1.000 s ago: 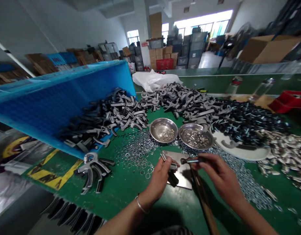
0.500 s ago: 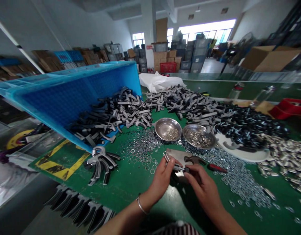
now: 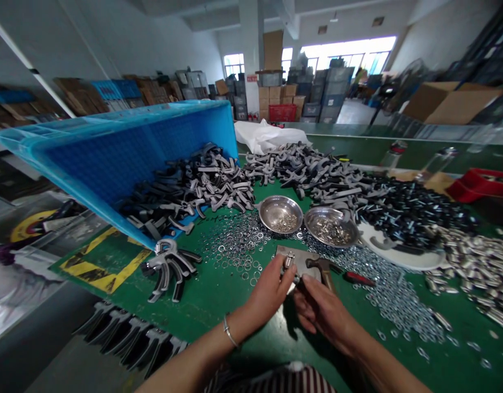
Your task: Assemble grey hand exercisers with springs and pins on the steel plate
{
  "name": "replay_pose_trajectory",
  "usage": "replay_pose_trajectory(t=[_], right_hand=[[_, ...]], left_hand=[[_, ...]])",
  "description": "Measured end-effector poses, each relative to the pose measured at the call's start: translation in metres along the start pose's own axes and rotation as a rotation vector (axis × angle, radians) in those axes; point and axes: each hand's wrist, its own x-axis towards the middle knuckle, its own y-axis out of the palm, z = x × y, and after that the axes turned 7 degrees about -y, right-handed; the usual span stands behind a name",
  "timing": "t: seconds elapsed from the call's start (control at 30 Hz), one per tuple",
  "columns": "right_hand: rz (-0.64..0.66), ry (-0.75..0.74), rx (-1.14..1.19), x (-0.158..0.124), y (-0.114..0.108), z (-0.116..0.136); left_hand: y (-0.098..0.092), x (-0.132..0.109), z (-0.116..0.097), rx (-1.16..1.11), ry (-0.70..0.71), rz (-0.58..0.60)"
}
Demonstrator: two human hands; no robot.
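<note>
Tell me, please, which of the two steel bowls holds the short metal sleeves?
The right steel bowl holds them; the left steel bowl holds smaller, finer parts.

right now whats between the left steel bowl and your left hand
In the head view, loose steel washers lie scattered on the green mat between the steel bowl and the left hand.

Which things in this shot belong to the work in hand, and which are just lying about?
Work in hand: left hand holding a coiled spring, right hand, steel plate, hammer, two steel bowls of small parts, loose washers.
Lying about: red crate, cardboard boxes, white plastic sheet.
</note>
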Motion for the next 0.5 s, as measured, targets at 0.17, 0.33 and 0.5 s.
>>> replay_pose_trajectory(t=[0.17, 0.33, 0.5], right_hand=[[0.068, 0.102, -0.01, -0.011, 0.005, 0.004], [0.338, 0.301, -0.023, -0.013, 0.003, 0.003], [0.088, -0.36, -0.99, 0.0, -0.008, -0.009]], left_hand=[[-0.013, 0.0, 0.003, 0.051, 0.139, 0.16], [-0.02, -0.004, 0.012, 0.001, 0.059, 0.228], [-0.012, -0.006, 0.02, -0.164, -0.114, 0.167]])
